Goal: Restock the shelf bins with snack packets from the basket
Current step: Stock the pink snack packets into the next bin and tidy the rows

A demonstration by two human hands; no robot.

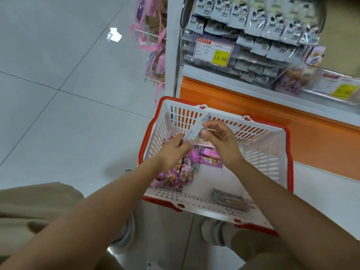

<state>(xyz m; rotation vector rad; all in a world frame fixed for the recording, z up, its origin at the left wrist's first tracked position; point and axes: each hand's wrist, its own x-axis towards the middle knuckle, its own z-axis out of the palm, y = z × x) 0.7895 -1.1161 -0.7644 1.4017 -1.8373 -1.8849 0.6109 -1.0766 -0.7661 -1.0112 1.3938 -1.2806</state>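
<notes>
Fingers (214,124) of the right hand (224,143) pinch the upper part of the held packet (191,134), thumb against forefinger. Those of the left hand (173,152) curl round its lower end. The held packet, greyish and partly clear, slants between the two hands above the basket (290,162). Its back panel carries fine print too blurred to read.

The basket is white slotted plastic with a red rim and stands on the floor (58,75) against the orange shelf base (253,106). Inside it, a heap of pink snack packets (175,176) printed with small biscuit figures lies under the left wrist. Their lettering is not legible. A lone grey packet (229,200) lies apart by the near wall.

Above the base, a clear shelf bin (253,45) is stacked with grey packets of like design, their brand marks unreadable. On its front hangs a red-bordered price label (220,58) whose yellow field reads "15.80". A second label (344,90) to the right is too blurred to read. Pink bagged goods (153,45) hang on hooks at the shelf's left end.
</notes>
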